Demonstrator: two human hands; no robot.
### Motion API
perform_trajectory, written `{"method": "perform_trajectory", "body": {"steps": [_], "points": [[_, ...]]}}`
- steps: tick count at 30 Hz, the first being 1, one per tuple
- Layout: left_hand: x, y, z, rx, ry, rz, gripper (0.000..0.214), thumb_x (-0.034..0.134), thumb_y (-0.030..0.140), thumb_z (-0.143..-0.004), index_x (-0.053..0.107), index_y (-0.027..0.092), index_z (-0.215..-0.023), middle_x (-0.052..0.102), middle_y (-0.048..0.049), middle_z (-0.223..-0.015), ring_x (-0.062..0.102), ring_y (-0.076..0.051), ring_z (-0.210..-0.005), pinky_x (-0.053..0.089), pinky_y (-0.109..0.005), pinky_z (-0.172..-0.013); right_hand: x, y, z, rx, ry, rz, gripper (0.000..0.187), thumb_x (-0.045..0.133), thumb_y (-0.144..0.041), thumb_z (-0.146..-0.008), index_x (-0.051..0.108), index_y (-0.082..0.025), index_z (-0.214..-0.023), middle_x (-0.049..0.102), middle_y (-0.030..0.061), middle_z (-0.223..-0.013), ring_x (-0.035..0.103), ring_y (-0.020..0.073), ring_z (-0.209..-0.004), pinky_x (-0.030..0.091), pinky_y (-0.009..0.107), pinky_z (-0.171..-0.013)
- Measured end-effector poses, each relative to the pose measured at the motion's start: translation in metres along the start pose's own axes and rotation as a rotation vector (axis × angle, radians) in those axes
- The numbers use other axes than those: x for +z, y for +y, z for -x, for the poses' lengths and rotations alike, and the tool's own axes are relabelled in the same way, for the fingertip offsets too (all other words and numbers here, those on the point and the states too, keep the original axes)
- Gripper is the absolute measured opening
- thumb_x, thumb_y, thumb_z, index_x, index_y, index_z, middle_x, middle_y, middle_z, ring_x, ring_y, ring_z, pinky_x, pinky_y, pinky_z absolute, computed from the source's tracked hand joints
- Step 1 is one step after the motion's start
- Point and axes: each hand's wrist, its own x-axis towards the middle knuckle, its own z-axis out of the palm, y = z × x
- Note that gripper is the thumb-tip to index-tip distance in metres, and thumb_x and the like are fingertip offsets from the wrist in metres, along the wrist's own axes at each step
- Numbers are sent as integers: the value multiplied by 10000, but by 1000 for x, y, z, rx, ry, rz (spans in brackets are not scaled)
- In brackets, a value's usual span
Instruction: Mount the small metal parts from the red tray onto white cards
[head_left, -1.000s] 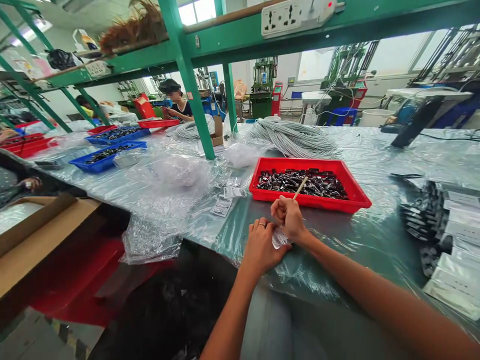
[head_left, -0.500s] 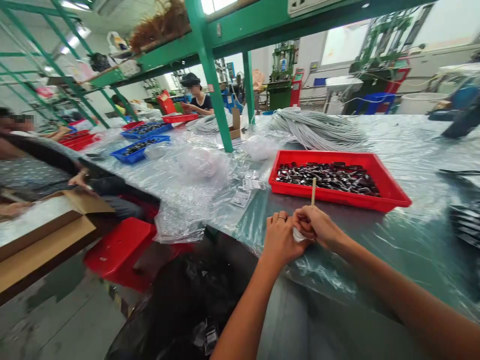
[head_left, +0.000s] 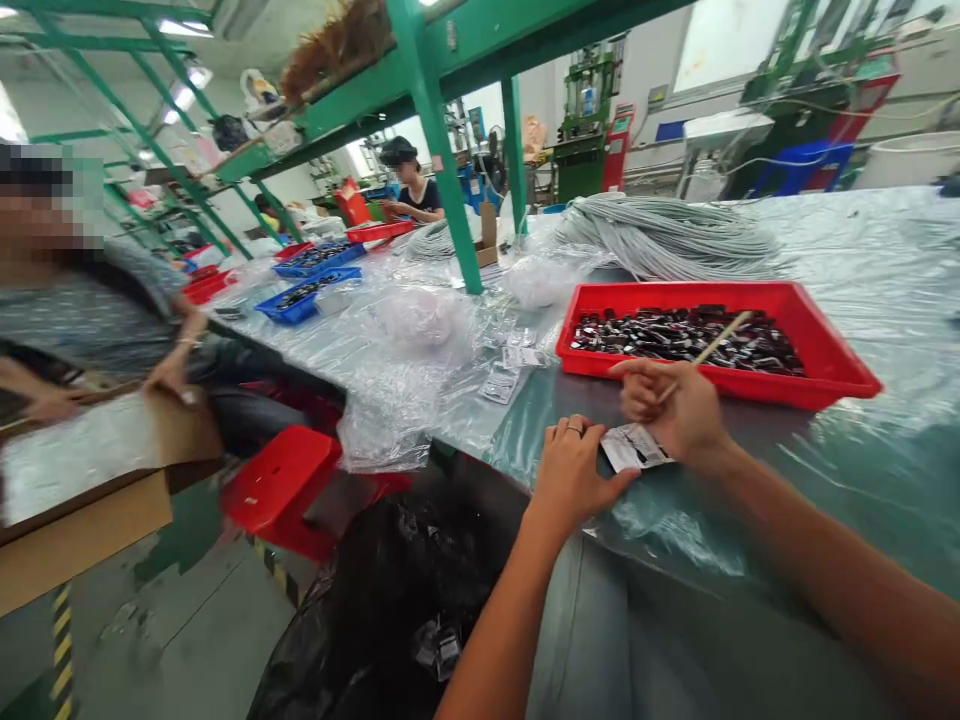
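My left hand (head_left: 574,468), with a ring on one finger, is at the left edge of a small clear packet with dark print (head_left: 630,447) on the table. Its fingers are curled at the packet's upper left corner, and the thumb lies along the lower edge. My right hand (head_left: 679,408) is closed around a thin pale stick (head_left: 724,337), which slants up and to the right. That hand is just above the packet's right side and covers part of it. Behind it stands a red tray (head_left: 840,365) with many small dark pieces.
Loose printed packets (head_left: 501,382) and crumpled clear plastic (head_left: 397,400) lie to the left. Coiled grey cable (head_left: 660,235) sits behind the tray. A black bag (head_left: 352,610) hangs at the table's front edge, near a red stool (head_left: 281,480). A co-worker holds an open cardboard box (head_left: 90,530).
The packet, mostly hidden between my hands before, now shows flat on the table. My right hand has moved up and right, and the stick has tipped from upright to slanted.
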Motion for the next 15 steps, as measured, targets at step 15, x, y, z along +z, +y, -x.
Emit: {"method": "perform_trajectory", "body": {"steps": [15], "points": [[5,-2,-1,55,15,30,412,714,470,-799,604,179,-1069,626,-104,-1106,579,-284,-1096,453,-428,-957,26,45,-2,-175,158,142,503,555,-568,-815,509,-199,-475,254,-62,-401,203,66,-353,155,234,-371]]}}
